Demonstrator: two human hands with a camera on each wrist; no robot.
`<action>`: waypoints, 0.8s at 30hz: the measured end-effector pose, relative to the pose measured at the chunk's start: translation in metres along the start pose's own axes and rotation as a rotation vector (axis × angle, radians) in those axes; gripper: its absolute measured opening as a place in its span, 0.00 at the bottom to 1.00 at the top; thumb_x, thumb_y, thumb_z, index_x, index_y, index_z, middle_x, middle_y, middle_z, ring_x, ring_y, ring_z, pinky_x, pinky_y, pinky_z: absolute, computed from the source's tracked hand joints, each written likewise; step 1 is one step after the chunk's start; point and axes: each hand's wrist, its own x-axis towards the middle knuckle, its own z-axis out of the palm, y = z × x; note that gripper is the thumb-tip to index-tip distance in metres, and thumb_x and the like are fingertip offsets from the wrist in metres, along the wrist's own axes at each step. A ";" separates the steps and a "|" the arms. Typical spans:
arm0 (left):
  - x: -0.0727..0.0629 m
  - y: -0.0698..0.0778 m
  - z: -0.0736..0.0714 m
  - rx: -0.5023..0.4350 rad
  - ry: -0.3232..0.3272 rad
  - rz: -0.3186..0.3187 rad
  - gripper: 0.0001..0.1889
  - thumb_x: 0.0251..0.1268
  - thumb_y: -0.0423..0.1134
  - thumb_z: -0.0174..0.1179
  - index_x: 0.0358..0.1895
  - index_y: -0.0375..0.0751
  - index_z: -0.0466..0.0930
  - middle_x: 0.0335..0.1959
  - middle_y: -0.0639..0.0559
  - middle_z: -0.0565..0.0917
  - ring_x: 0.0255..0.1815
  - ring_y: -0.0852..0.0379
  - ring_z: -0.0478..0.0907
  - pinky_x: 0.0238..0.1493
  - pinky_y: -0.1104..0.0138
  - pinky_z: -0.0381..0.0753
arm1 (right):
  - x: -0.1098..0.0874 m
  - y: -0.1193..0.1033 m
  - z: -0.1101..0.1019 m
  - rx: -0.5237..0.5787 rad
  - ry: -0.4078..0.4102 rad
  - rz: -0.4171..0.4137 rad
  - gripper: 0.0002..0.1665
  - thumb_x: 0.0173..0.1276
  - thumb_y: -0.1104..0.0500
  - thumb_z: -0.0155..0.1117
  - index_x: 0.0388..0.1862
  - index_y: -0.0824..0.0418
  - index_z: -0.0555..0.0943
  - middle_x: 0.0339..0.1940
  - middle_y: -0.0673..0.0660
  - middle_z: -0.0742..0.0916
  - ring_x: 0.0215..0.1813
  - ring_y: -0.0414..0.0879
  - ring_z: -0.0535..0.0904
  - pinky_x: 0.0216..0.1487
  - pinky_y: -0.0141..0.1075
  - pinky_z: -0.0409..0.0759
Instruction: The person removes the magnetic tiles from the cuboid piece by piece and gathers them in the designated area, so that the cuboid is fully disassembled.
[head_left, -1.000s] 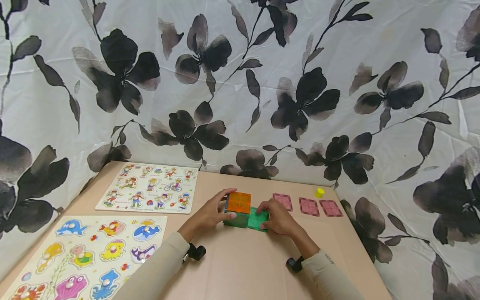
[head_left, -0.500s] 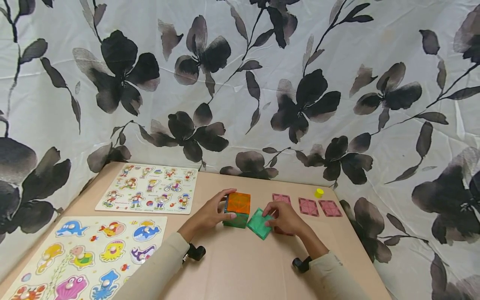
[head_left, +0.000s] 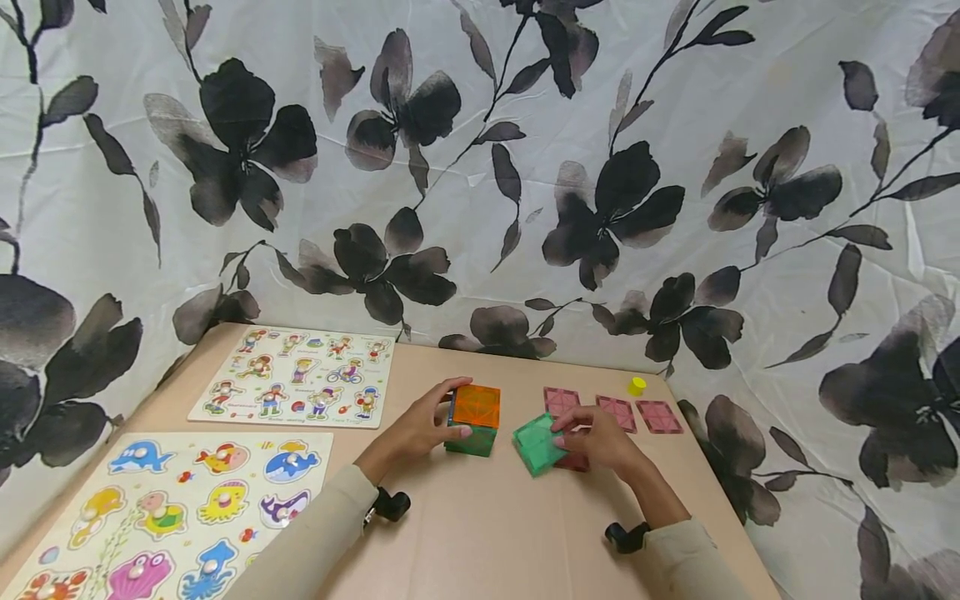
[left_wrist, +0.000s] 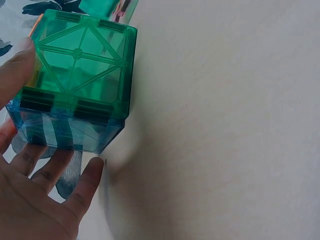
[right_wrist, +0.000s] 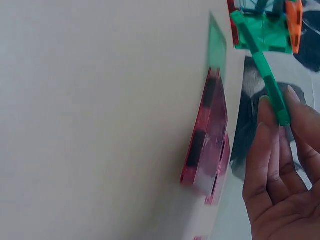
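Note:
My left hand (head_left: 417, 430) grips a cube built of translucent magnetic tiles (head_left: 471, 440) on the table, thumb at the front and fingers behind. The cube has an orange top, a green front and, in the left wrist view, a blue side (left_wrist: 70, 131). Just right of the cube, my right hand (head_left: 600, 438) pinches a loose green magnetic tile (head_left: 536, 450) by one edge. The right wrist view shows this green tile (right_wrist: 263, 70) edge-on between thumb and fingertips, raised off the table. Partly covered by that hand, a pink tile (head_left: 574, 462) lies on the table.
Several pink magnetic tiles (head_left: 660, 417) lie in a row at the back right. A small yellow cylinder (head_left: 637, 386) stands behind them. Two peg puzzle boards, one with children (head_left: 292, 375) and one with sea animals (head_left: 187, 517), fill the left side. A floral cloth (head_left: 480, 208) hangs behind.
My right hand has pulled the green tile away from the cube's right side, turning it and carrying it to the right. The left hand and cube stay in place.

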 end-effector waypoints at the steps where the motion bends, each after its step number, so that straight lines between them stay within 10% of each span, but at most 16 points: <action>1: 0.000 0.000 0.000 -0.004 -0.001 -0.005 0.42 0.72 0.39 0.71 0.84 0.56 0.58 0.84 0.46 0.63 0.84 0.33 0.60 0.77 0.33 0.67 | -0.001 0.001 -0.002 0.011 0.017 0.017 0.07 0.68 0.60 0.78 0.44 0.55 0.90 0.51 0.56 0.89 0.51 0.50 0.83 0.49 0.35 0.83; 24: 0.001 0.001 0.000 -0.016 0.002 0.000 0.42 0.71 0.39 0.71 0.84 0.57 0.59 0.84 0.45 0.64 0.84 0.32 0.61 0.77 0.32 0.67 | -0.036 0.043 -0.054 0.215 0.180 0.128 0.17 0.73 0.65 0.71 0.59 0.69 0.86 0.52 0.61 0.87 0.46 0.48 0.85 0.51 0.41 0.92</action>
